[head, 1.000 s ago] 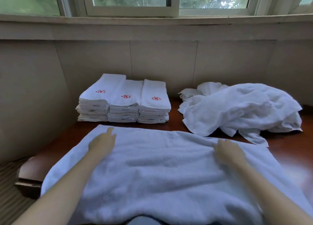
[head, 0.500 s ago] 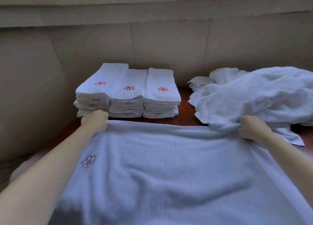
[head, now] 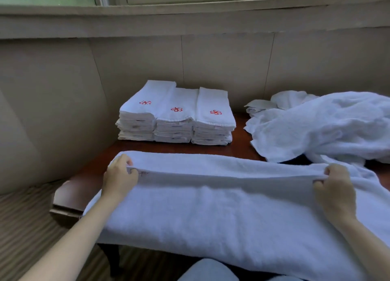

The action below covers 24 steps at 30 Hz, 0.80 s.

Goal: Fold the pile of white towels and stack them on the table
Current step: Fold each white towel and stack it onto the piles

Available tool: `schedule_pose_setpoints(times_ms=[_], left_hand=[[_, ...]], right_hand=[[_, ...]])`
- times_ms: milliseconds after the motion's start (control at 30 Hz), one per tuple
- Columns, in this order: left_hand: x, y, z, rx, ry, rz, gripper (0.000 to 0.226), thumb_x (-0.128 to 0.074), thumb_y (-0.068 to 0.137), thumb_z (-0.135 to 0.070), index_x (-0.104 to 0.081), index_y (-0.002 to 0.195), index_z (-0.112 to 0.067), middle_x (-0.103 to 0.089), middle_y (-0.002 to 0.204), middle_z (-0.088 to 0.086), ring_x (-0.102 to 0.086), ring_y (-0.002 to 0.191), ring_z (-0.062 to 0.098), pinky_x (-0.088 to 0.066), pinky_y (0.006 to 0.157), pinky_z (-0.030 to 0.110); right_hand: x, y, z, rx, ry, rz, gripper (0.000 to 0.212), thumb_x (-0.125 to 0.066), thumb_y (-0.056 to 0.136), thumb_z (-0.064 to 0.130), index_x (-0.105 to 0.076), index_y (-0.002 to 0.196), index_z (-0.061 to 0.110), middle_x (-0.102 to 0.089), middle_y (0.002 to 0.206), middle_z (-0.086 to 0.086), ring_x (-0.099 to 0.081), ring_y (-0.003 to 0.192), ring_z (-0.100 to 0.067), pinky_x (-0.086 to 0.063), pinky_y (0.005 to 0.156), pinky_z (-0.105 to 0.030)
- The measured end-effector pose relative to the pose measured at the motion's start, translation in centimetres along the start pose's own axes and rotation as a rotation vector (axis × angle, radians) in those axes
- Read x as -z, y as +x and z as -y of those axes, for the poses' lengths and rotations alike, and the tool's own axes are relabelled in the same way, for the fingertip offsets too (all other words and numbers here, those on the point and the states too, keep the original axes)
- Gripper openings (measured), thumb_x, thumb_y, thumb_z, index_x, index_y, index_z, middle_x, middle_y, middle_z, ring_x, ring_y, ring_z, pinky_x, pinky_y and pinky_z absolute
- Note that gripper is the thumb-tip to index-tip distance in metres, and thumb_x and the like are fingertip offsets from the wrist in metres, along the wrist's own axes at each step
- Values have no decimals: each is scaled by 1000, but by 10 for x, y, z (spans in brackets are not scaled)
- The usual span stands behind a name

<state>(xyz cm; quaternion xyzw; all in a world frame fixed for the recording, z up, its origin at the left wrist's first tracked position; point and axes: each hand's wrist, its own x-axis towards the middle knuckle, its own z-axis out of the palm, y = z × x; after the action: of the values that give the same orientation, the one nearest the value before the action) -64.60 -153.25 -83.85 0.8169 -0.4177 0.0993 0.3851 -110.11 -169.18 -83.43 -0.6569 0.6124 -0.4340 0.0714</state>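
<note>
Now: towel (head: 211,206) lies across the worktop (head: 78,187) at 6 o'clock, its near part hanging off toward the person. Its far edge is raised in a fold running from 9 to 3 o'clock.

Left grip (head: 120,176) pinches the 9 o'clock end of that fold, fingers curled round the cloth. Right grip (head: 333,187) pinches the 3 o'clock end the same way.

Handling (judged):
- Soft, limp and light, with no stiffness, so the middle would sag if the grips close in.
- Looped surface should give good friction; slip unlikely. Not fragile.
- Best hold is the two ends of one edge with the cloth taut between, so the fold lands straight. A one-point hold would bunch it.

Stacks (head: 176,116) sit at 11 o'clock, three side by side, red emblems up. Unfolded pile (head: 316,128) is at 2 o'clock; whether it touches the towel, I cannot tell.
</note>
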Motion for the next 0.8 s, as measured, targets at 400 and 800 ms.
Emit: schedule_pose_setpoints(times_ms=[400,800], left_hand=[[27,-21,-19,50,414,714,68,-40,89,-10,-17,150,-28,-4,160,0,-39,134,25,-43,94,32],[-16,-48,-184,-123,681,702,37,-40,93,-16,-56,126,-19,-51,133,5,-50,120,27,-42,82,34]], right_hand=[[-3,-37,64,169,-766,558,30,-38,92,13,-38,121,19,-41,121,-6,-58,104,-32,-42,69,-34],[23,-37,21,-37,-203,202,50,-44,82,-3,-44,130,14,-37,135,-9,-57,91,-37,-35,63,-34]])
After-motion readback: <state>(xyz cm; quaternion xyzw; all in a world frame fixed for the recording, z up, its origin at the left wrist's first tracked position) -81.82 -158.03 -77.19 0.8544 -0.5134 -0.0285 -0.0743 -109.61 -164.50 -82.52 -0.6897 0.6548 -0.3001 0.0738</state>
